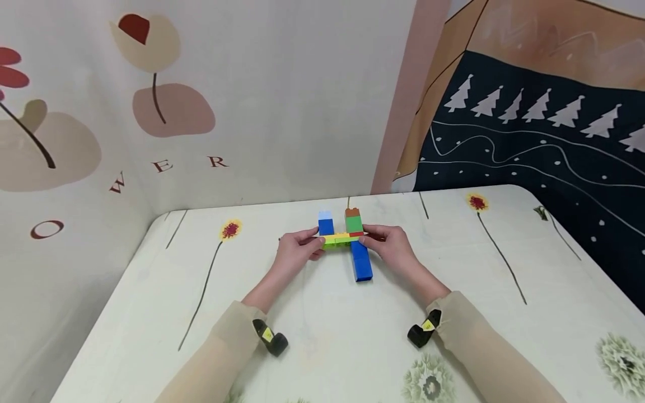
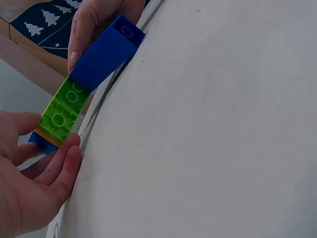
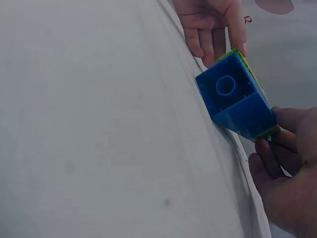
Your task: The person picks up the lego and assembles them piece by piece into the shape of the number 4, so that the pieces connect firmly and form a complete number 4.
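Observation:
A toy building-block assembly is held between both hands over the white table. Across its middle runs a lime green brick [image 1: 340, 242] topped by a yellow-orange layer. At the left end stands a blue brick [image 1: 326, 226] under a pale blue one [image 1: 325, 215]. On the right rise a red layer, a green brick [image 1: 354, 224] and a brown brick [image 1: 353, 212]; a blue column [image 1: 361, 262] extends below them. My left hand [image 1: 294, 250] pinches the left end, while my right hand [image 1: 393, 244] grips the right end. Hollow undersides show on the blue column [image 3: 225, 85] and lime brick [image 2: 58, 119].
The table carries a white cloth [image 1: 322, 347] printed with flowers. Behind it hangs a pale printed curtain [image 1: 282, 101], with a dark tree-patterned fabric [image 1: 534, 145] at the back right. Black cameras sit on the left wrist [image 1: 270, 338] and the right wrist [image 1: 424, 329].

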`<action>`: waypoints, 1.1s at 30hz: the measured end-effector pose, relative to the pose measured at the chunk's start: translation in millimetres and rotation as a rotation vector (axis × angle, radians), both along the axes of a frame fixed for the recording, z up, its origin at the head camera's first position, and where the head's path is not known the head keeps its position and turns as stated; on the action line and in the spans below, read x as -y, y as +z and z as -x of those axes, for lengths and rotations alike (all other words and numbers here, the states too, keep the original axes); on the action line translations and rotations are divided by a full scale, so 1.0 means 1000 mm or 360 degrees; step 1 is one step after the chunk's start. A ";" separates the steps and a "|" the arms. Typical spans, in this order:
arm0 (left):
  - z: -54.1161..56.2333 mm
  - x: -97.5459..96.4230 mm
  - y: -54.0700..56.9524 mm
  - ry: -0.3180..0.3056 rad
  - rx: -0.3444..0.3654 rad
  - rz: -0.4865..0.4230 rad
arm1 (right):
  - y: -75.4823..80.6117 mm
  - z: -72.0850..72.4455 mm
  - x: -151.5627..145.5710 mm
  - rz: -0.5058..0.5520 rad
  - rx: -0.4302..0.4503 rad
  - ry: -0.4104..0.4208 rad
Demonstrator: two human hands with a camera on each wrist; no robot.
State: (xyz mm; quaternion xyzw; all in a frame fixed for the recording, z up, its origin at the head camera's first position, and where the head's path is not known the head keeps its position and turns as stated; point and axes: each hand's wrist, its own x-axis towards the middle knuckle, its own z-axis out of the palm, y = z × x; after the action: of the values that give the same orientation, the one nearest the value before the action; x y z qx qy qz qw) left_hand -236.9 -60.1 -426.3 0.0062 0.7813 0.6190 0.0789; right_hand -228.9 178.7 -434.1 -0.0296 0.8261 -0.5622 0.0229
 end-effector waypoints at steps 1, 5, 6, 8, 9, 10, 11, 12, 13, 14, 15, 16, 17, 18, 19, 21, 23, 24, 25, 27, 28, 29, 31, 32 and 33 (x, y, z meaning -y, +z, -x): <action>0.001 0.000 -0.001 -0.0004 0.0005 0.0021 | 0.000 0.000 0.000 -0.0004 -0.0001 0.0004; 0.002 0.000 0.000 0.0010 0.0032 0.0098 | -0.001 0.002 0.000 -0.0012 0.0001 0.0020; 0.002 -0.001 0.000 0.0012 0.0037 0.0119 | -0.001 0.002 0.000 -0.0018 0.0005 0.0025; 0.003 0.000 0.000 0.0018 0.0045 0.0154 | -0.001 0.002 0.000 -0.0034 0.0014 0.0035; 0.003 0.000 0.000 0.0020 0.0050 0.0162 | 0.000 0.002 0.001 -0.0046 0.0020 0.0040; 0.003 0.000 0.000 0.0017 0.0053 0.0171 | 0.000 0.002 0.001 -0.0058 0.0022 0.0050; 0.003 0.000 -0.001 0.0012 0.0051 0.0178 | 0.000 0.002 0.001 -0.0069 0.0027 0.0055; 0.003 0.000 -0.001 0.0008 0.0052 0.0170 | 0.000 0.001 0.002 -0.0081 0.0035 0.0058; 0.003 0.000 -0.002 0.0003 0.0052 0.0163 | 0.000 0.001 0.002 -0.0093 0.0041 0.0061; 0.003 0.000 -0.003 -0.0004 0.0050 0.0160 | 0.000 0.001 0.002 -0.0102 0.0048 0.0061; 0.003 0.000 -0.004 -0.0013 0.0048 0.0155 | 0.000 0.001 0.002 -0.0109 0.0053 0.0059; 0.003 0.000 -0.004 -0.0021 0.0043 0.0157 | 0.001 0.001 0.001 -0.0112 0.0057 0.0055; 0.003 -0.001 -0.004 -0.0027 0.0036 0.0154 | 0.001 0.001 0.001 -0.0118 0.0059 0.0051; 0.002 -0.001 -0.004 -0.0030 0.0032 0.0151 | 0.001 0.001 0.001 -0.0121 0.0060 0.0051; 0.002 -0.001 -0.005 -0.0032 0.0026 0.0157 | 0.001 0.002 0.001 -0.0123 0.0057 0.0054; 0.002 -0.001 -0.006 -0.0029 0.0019 0.0170 | 0.001 0.002 0.000 -0.0130 0.0048 0.0062; 0.002 -0.001 -0.007 -0.0026 0.0020 0.0180 | 0.000 0.003 0.000 -0.0139 0.0046 0.0076; 0.002 -0.001 -0.008 -0.0029 0.0020 0.0190 | 0.000 0.003 0.000 -0.0147 0.0045 0.0082; 0.002 -0.001 -0.008 -0.0034 0.0019 0.0198 | -0.001 0.003 -0.001 -0.0151 0.0051 0.0080; 0.001 -0.001 -0.008 -0.0050 0.0021 0.0205 | -0.002 0.003 -0.001 -0.0157 0.0064 0.0075; 0.000 -0.001 -0.008 -0.0062 0.0019 0.0206 | -0.003 0.003 -0.002 -0.0161 0.0067 0.0072; 0.000 -0.001 -0.007 -0.0070 0.0019 0.0207 | -0.003 0.003 -0.002 -0.0163 0.0069 0.0068; -0.001 -0.001 -0.006 -0.0083 0.0021 0.0212 | -0.003 0.001 -0.003 -0.0151 0.0083 0.0063; -0.001 -0.001 -0.006 -0.0086 0.0026 0.0212 | -0.003 0.001 -0.003 -0.0145 0.0086 0.0069; -0.001 0.000 -0.006 -0.0088 0.0033 0.0214 | -0.002 0.000 -0.003 -0.0140 0.0089 0.0074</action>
State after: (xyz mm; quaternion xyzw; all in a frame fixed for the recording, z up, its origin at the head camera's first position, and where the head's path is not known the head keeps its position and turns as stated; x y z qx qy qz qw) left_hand -235.9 -59.7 -432.3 0.0160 0.8198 0.5629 0.1042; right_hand -228.8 182.1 -436.6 -0.0322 0.8483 -0.5252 0.0603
